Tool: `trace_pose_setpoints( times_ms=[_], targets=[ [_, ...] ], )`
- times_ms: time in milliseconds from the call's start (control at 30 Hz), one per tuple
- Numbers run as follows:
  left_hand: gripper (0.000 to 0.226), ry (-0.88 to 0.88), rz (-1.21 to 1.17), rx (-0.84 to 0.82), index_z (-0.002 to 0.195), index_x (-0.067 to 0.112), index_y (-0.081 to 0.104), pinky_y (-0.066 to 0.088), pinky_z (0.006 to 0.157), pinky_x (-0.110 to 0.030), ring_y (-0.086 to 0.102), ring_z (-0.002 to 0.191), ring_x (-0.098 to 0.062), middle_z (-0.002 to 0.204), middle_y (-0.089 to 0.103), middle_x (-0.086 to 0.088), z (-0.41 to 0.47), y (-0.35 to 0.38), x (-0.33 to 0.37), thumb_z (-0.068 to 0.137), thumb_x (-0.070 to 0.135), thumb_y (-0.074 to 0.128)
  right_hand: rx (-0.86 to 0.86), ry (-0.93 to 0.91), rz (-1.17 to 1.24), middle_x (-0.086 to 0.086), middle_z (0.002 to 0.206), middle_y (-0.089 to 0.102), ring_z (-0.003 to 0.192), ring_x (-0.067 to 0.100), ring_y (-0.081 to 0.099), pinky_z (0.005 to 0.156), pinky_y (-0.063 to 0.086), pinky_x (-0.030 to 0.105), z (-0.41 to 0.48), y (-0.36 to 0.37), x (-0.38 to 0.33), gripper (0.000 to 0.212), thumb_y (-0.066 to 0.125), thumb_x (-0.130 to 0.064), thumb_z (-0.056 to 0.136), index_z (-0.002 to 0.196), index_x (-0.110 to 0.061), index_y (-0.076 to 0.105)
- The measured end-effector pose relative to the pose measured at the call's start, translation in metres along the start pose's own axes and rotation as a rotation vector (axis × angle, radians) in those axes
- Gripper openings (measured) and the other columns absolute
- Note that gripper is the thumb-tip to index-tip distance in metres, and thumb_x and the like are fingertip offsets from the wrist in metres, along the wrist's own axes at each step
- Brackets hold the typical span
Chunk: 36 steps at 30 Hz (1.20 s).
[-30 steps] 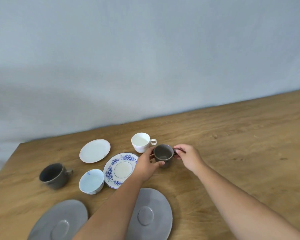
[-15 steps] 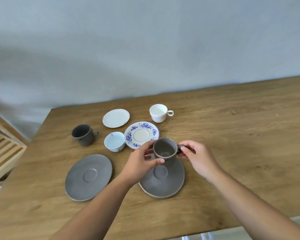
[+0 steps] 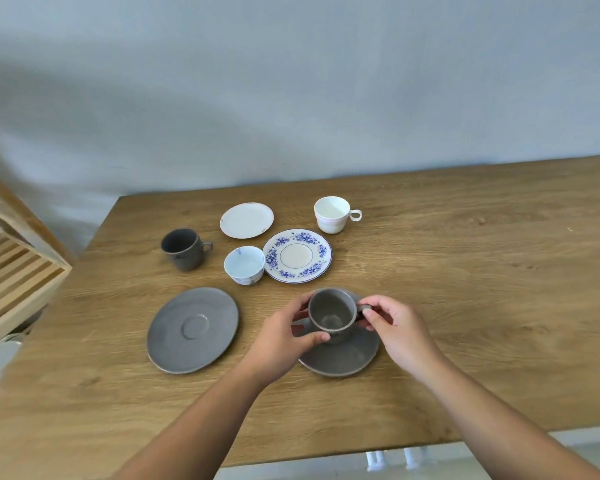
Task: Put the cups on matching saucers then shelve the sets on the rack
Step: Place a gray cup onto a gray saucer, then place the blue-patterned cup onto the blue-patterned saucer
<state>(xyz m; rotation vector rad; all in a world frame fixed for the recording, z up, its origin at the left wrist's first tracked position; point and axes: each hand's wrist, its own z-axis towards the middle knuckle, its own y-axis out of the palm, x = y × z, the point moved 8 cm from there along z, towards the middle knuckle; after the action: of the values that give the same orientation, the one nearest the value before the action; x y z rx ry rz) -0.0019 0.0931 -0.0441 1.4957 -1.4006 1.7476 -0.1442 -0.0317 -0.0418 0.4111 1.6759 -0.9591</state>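
Grey stoneware fills the near middle of the wooden desk (image 3: 465, 271): a small grey cup (image 3: 331, 315) sits over the centre of a grey saucer (image 3: 343, 358), upright, and whether its foot touches the saucer cannot be told. Both hands close on it. The left hand (image 3: 279, 337) makes its grip at the cup's 8 o'clock side, thumb pressed to the near wall and fingers curled round the far rim. The right hand (image 3: 400, 329) pinches the handle at the cup's 3 o'clock, thumb and forefinger pressed together on it. The cup thus lies between the two grips, with the saucer's near rim showing bare at 6 o'clock. A second grey saucer (image 3: 193, 329) lies at 9 o'clock from the held set, apart from it. At 12 o'clock lies a blue-flowered saucer (image 3: 297, 255), with a blue-and-white cup (image 3: 245, 265) touching or just beside its 9 o'clock edge. Beyond these lie a plain white saucer (image 3: 246, 220) and a white cup (image 3: 333, 214), its handle pointing to 3 o'clock. A larger grey cup (image 3: 184, 249) stands at 10 o'clock. A slatted wooden rack (image 3: 14, 271) stands off the desk's left end.
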Motion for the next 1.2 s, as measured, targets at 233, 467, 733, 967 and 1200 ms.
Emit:
trace_pose_setpoints(
  times_ms=[233,467,733,967,1200],
  targets=[
    [0.067,0.002,-0.001,-0.027,0.135,0.032,0.048,0.047,0.100,-0.023,0.053,0.123,-0.003,0.128,0.061,0.014,0.002,0.003,-0.001,0.077,0.017,0.077,-0.020,0.029,-0.019,-0.009,0.087,0.072,0.081,0.004,0.068,0.077,0.050,0.023,0.001,-0.002,0.000,0.015,0.058,-0.014,0.089,0.094,-0.023,0.068],
    [0.068,0.040,0.062,0.237,0.135,0.026,0.047,0.045,0.091,-0.019,0.055,0.116,-0.004,0.128,0.057,0.010,0.006,-0.070,0.014,0.075,0.029,0.079,0.042,-0.124,-0.110,-0.014,0.086,0.064,0.073,0.002,0.057,0.067,0.043,0.017,0.027,-0.007,-0.065,0.014,0.063,-0.021,0.084,0.094,-0.030,0.065],
    [0.088,-0.149,0.312,0.311,0.142,0.015,0.038,0.042,0.106,-0.035,0.047,0.129,-0.017,0.145,0.045,-0.004,0.040,-0.147,-0.021,0.068,0.026,0.084,-0.437,-0.137,-0.413,-0.012,0.133,0.053,0.119,0.009,0.052,0.097,0.043,0.030,0.108,0.109,-0.103,0.061,0.073,-0.033,0.075,0.130,-0.027,0.048],
    [0.087,-0.218,0.241,0.193,0.140,0.019,0.040,0.046,0.102,-0.034,0.052,0.123,-0.016,0.136,0.054,0.001,0.068,-0.143,-0.054,0.065,0.018,0.086,-0.590,-0.148,-0.642,-0.001,0.138,0.054,0.122,0.016,0.053,0.103,0.043,0.036,0.152,0.157,-0.084,0.085,0.083,-0.026,0.064,0.137,-0.019,0.042],
    [0.077,-0.138,0.200,0.260,0.132,0.021,0.051,0.047,0.097,-0.028,0.056,0.116,-0.014,0.126,0.062,0.003,0.077,-0.147,-0.044,0.064,0.014,0.086,-0.541,-0.185,-0.440,-0.004,0.111,0.068,0.102,0.012,0.063,0.092,0.050,0.032,0.155,0.159,-0.089,0.057,0.084,-0.019,0.062,0.114,-0.021,0.059]
  ],
)
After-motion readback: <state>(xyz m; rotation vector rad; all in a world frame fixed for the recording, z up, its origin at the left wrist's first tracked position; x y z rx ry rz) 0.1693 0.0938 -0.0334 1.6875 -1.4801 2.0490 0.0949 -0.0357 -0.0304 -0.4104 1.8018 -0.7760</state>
